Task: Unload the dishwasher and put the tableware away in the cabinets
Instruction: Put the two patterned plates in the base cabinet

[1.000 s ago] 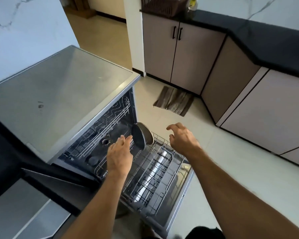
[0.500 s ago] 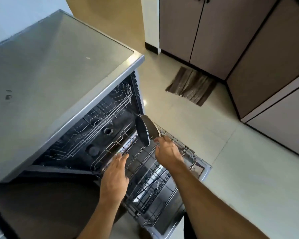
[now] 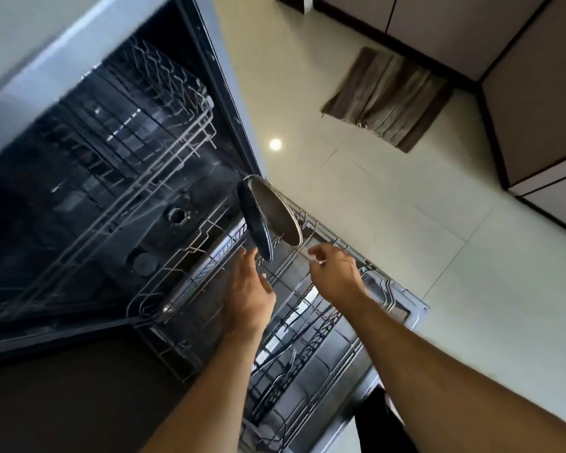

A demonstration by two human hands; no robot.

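Observation:
The dishwasher stands open with its lower rack (image 3: 328,231) pulled out over the door. Two plates stand on edge at the rack's far end: a dark plate (image 3: 255,220) in front and a paler-faced plate (image 3: 283,217) right behind it. My left hand (image 3: 249,289) reaches with straight fingers to just below the dark plate's lower edge. My right hand (image 3: 335,276) hovers to the right of the plates over the rack wires, fingers loosely curled, holding nothing. Forks (image 3: 285,361) lie in the near part of the rack.
The upper rack (image 3: 177,93) sits inside the dark tub. The open door (image 3: 412,308) juts over the pale tiled floor. A brown rug (image 3: 389,99) lies before the beige base cabinets (image 3: 536,93) at the right and back.
The view has dropped closer to the dishwasher. My left hand moved forward to the dark plate's lower edge. My right hand shifted right, off the plates' side.

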